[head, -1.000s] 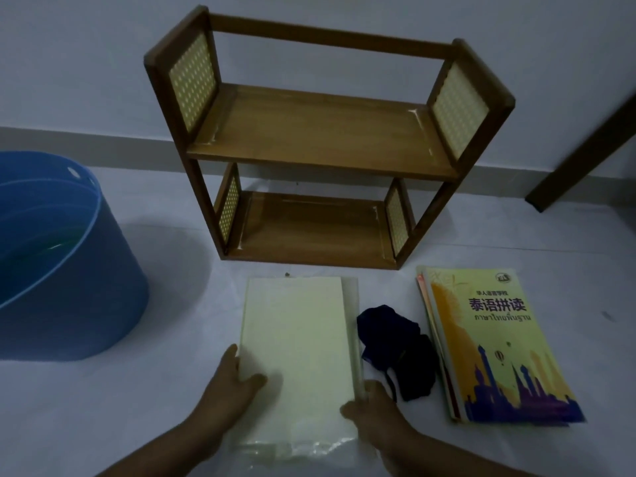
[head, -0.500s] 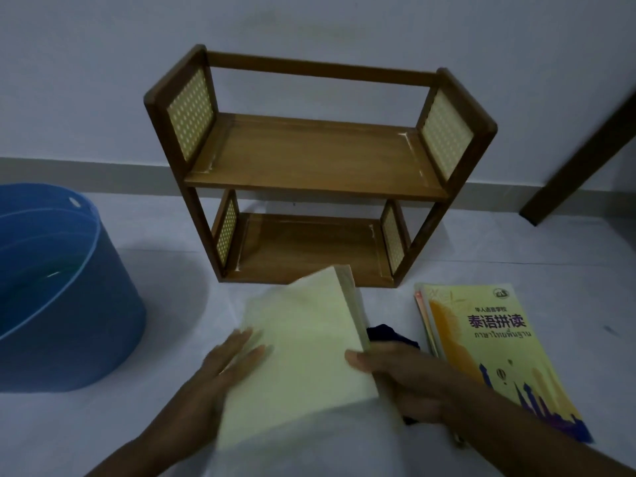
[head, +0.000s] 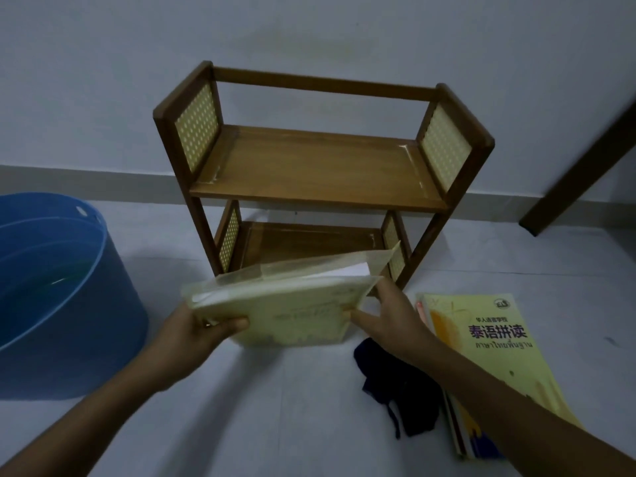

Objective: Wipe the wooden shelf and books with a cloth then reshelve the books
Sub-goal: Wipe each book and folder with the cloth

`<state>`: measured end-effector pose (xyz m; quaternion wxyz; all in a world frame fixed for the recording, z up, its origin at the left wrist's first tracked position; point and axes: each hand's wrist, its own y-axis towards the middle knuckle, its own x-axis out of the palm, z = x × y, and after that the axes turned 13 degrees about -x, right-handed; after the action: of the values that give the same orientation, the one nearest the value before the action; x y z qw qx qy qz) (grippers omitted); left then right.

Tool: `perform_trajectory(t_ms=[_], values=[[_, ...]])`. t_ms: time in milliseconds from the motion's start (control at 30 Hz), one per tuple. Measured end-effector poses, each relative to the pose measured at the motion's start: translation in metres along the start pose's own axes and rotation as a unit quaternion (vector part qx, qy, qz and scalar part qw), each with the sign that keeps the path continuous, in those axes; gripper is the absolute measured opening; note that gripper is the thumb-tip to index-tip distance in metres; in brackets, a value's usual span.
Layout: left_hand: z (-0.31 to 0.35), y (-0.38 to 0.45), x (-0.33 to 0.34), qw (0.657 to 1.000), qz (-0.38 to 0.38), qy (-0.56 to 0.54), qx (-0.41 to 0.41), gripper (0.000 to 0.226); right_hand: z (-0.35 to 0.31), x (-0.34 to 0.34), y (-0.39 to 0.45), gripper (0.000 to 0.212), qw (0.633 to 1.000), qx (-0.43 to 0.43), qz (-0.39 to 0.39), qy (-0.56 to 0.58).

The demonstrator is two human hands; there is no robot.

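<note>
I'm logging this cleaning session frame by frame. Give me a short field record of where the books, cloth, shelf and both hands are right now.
held book: pale yellow plastic-wrapped book, lifted in front of the shelf's lower tier
left hand: left hand grips its left end
right hand: right hand holds its right end
shelf: two-tier wooden shelf, both tiers bare
cloth: dark blue cloth, on the floor
other books: yellow book stack, flat at right
tub: blue plastic tub, at left
</note>
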<state>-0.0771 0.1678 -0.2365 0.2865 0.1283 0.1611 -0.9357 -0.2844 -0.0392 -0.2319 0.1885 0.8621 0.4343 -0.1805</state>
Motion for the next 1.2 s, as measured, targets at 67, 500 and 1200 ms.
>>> perform_trajectory(t_ms=[67,500,1200], values=[[-0.002,-0.003,0.003,0.999,-0.004,-0.036,-0.034,0.059,0.008,0.007,0.0,0.032,0.999,0.014,-0.01,0.03],[0.004,0.006,0.02,0.979,0.186,-0.066,-0.058,0.052,0.005,0.025,-0.007,0.027,0.995,0.051,0.079,0.041],[0.05,0.035,0.213,0.921,-0.2,0.33,-0.046,0.085,0.125,-0.119,-0.085,0.062,0.927,0.212,-0.01,-0.31]])
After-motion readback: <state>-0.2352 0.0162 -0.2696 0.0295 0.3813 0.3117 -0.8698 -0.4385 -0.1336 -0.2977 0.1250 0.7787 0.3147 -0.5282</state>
